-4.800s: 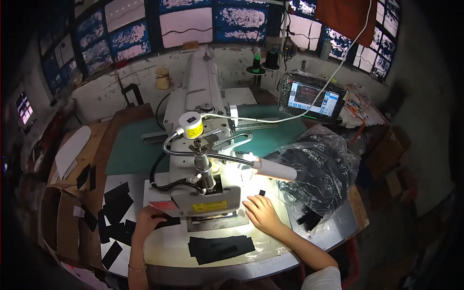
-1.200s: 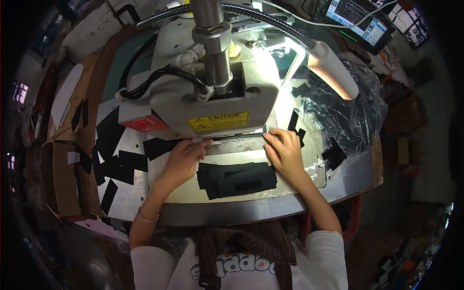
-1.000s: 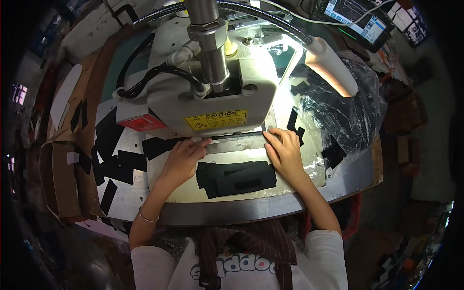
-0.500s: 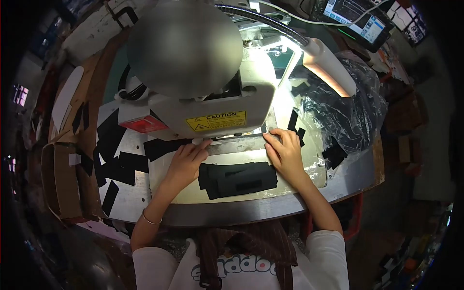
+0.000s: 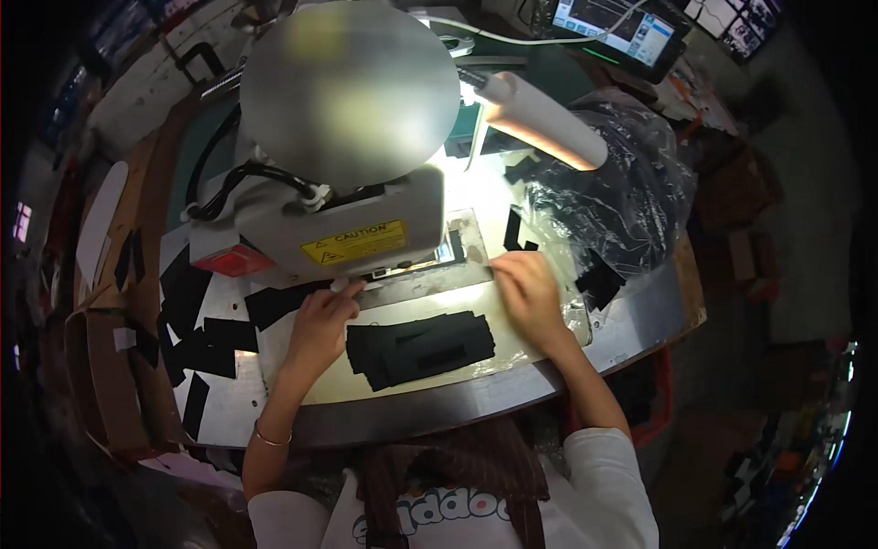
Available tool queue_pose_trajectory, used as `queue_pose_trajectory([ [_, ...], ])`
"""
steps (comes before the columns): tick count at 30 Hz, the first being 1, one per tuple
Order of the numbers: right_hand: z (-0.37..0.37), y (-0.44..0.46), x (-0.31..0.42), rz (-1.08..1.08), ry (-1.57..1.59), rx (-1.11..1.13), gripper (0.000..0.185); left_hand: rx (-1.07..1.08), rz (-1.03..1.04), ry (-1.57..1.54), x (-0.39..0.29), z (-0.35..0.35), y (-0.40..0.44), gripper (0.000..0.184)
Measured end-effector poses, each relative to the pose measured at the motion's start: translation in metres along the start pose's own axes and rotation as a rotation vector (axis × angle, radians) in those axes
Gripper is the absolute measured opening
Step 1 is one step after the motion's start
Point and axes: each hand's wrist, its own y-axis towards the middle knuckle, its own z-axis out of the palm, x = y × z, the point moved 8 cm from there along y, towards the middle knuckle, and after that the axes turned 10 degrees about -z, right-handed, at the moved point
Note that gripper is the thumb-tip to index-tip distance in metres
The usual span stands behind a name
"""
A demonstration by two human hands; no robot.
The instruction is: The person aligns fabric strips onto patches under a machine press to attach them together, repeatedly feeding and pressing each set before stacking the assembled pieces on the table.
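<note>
A sewing machine head (image 5: 338, 220) with a yellow caution label stands over a metal clamp plate (image 5: 412, 284), with a dark strip along the plate's opening. My left hand (image 5: 320, 329) rests at the plate's left end, its fingers bent beside a black fabric piece (image 5: 279, 302); whether it grips anything is hidden. My right hand (image 5: 530, 297) is at the plate's right end, thumb and forefinger pinched together; anything between them is too small to make out. A stack of black fabric pieces (image 5: 421, 348) lies in front of the plate, between my forearms.
Loose black pieces (image 5: 206, 348) lie on the left metal surface, near an open cardboard box (image 5: 110, 384). A lit white lamp (image 5: 544, 119) hangs at the right, above a clear plastic bag (image 5: 622, 192) with dark contents. The screen (image 5: 622, 27) stands behind. A blurred round object covers the machine's top.
The view has shifted, so the machine and table appear further left and tilted. My right hand has drawn slightly away from the plate's opening, and its fingers have closed together.
</note>
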Motion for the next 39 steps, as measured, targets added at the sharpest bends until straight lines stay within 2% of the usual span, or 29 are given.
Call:
queue_pose_trajectory([
  [1,-0.018,-0.005,-0.005,0.036,-0.086,-0.075,0.013,0.005,-0.026,-0.055,0.002,-0.001,-0.001,0.016],
  [2,-0.032,-0.016,-0.018,0.222,-0.01,-0.138,0.013,0.035,-0.097,-0.109,0.005,0.0,0.0,0.019],
  [5,-0.044,-0.023,-0.017,0.292,-0.266,-0.047,0.021,0.021,-0.074,-0.136,-0.001,-0.005,0.004,0.021],
  [6,-0.04,-0.022,-0.015,0.213,-0.329,-0.053,0.024,0.027,-0.07,-0.157,-0.003,-0.004,0.005,0.021],
  [7,-0.036,-0.026,-0.022,0.232,-0.332,-0.048,0.024,0.033,-0.068,-0.177,-0.007,-0.003,0.006,0.021],
  [9,-0.028,-0.029,-0.032,0.253,-0.327,-0.038,0.024,0.009,-0.016,-0.178,-0.016,-0.004,0.006,0.024],
  [11,-0.028,-0.027,-0.035,0.316,-0.15,-0.088,0.019,-0.053,0.078,-0.132,-0.027,-0.008,0.003,0.033],
  [14,-0.029,-0.036,-0.044,0.494,0.002,-0.119,0.011,-0.052,0.068,-0.125,-0.027,-0.009,0.0,0.023],
  [15,-0.032,-0.028,-0.032,0.433,0.061,-0.174,0.009,-0.058,0.07,-0.118,-0.026,-0.009,-0.001,0.022],
  [17,-0.024,-0.011,-0.019,0.364,0.224,-0.127,0.009,-0.057,0.086,-0.118,-0.025,-0.007,-0.003,0.026],
  [20,0.026,0.01,-0.008,0.334,0.475,0.112,0.007,-0.072,0.112,-0.121,-0.028,-0.001,-0.002,0.036],
  [22,0.065,0.021,-0.013,0.388,0.565,0.147,0.01,-0.05,0.068,-0.128,-0.031,0.002,0.005,0.032],
  [25,0.085,0.048,-0.01,0.233,0.305,0.08,0.007,-0.017,0.025,-0.057,-0.029,0.016,0.013,0.031],
  [28,0.084,0.059,-0.001,0.123,0.082,0.128,0.004,0.005,0.009,0.007,-0.03,0.023,0.018,0.033],
  [32,0.086,0.055,0.005,0.031,0.002,0.068,0.005,-0.045,0.063,0.136,-0.04,0.021,0.022,0.035],
  [34,0.084,0.051,0.008,0.014,-0.009,0.062,0.008,-0.085,0.077,0.233,-0.044,0.023,0.022,0.038],
  [37,0.066,0.051,0.031,-0.149,-0.177,-0.027,0.017,-0.069,0.065,0.308,-0.05,0.025,0.025,0.042],
  [38,0.066,0.047,0.036,-0.208,-0.191,0.027,0.027,-0.052,0.055,0.322,-0.051,0.025,0.027,0.044],
  [39,0.069,0.041,0.039,-0.27,-0.209,0.077,0.028,-0.05,0.052,0.301,-0.05,0.027,0.028,0.047],
])
